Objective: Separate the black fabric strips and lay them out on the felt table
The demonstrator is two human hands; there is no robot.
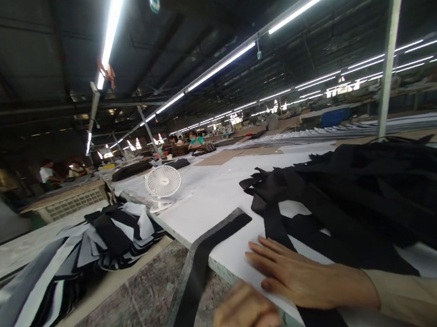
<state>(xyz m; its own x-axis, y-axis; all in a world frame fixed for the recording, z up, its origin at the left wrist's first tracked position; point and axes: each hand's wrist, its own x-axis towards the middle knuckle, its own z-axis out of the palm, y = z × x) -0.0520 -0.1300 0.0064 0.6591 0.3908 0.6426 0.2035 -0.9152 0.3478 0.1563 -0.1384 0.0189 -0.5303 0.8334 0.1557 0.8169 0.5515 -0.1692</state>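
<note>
On a white-topped bench [214, 190], a person's right hand [296, 276] is lying palm-down near the edge, its fingers slightly parted and clamping nothing. A black strip [326, 325] is passing beneath that hand, running from beside a heap of black pieces [373, 192] to the bottom of the view. The left hand [242, 322] is curling in a blur beside the bench's edge; whether its fingers are gripping anything, the frame is not telling.

Just to the left, a grey-edged strip [204, 255] is bending over the edge and hanging down at a slant, suggesting material that is light, limp and hard to break. The black strip is looking much the same, matt rather than slick, and probably wanting a pinch at a free end or along one long side, with a flat palm steadying the rest; pushed from behind, it would likely be buckling.

The heap is crowding the right side, its loose tips inviting snags. Open white surface is stretching away beyond the grey-edged strip, toward a fan [163, 182] standing by the far stretch of the edge, while layered pieces [119, 229] are filling the lower left.
</note>
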